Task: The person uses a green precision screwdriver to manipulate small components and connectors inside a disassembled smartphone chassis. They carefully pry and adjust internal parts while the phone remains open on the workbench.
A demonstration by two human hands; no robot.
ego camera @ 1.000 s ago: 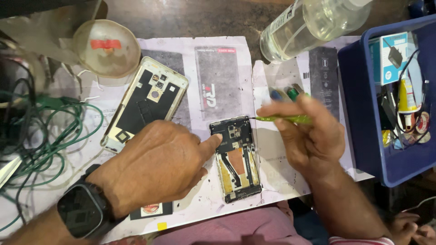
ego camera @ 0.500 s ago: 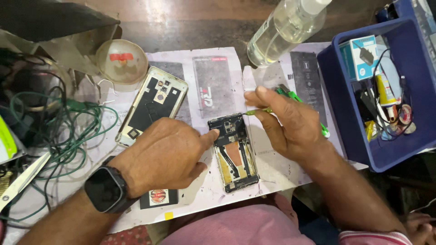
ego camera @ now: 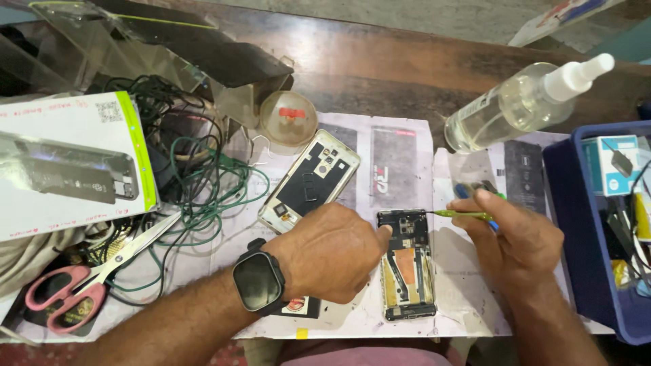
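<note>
Your left hand [ego camera: 332, 252] pins the opened phone [ego camera: 407, 264]; right hand [ego camera: 517, 237], at three o'clock, pinches a green screwdriver [ego camera: 463, 215], probably at a screw.

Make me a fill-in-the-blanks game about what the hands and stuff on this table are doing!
1. The left hand presses on the opened phone, and its wrist wears a black ____.
2. The right hand holds a thin green ____ whose tip touches the top of the opened phone.
3. The pink-handled ____ lie at the left, by the green wires.
4. The clear spray bottle lies on its ____.

Missing words: watch; screwdriver; scissors; side
</note>
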